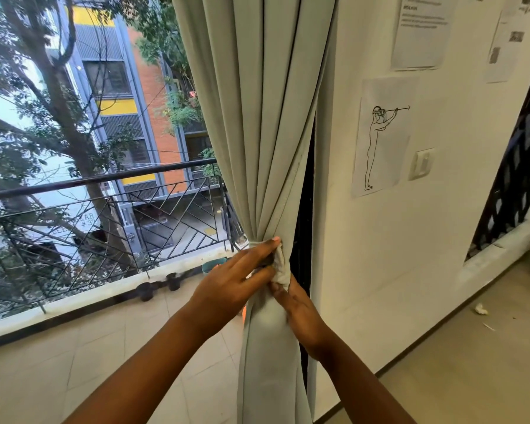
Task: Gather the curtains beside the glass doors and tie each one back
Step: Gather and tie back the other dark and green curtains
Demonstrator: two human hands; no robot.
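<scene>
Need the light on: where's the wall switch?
In the head view, the wall switch is right of the curtain, beside the figure drawing.

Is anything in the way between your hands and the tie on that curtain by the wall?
Nothing visible. The left hand and right hand are already on the tie, pinching it where it cinches the curtain. The wall is close on the right but not touching either hand.

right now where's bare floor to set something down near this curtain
Free: the tiles left of the curtain, and the floor by the wall. Crowded: the pots near the railing, and the tie both hands grip.
</scene>
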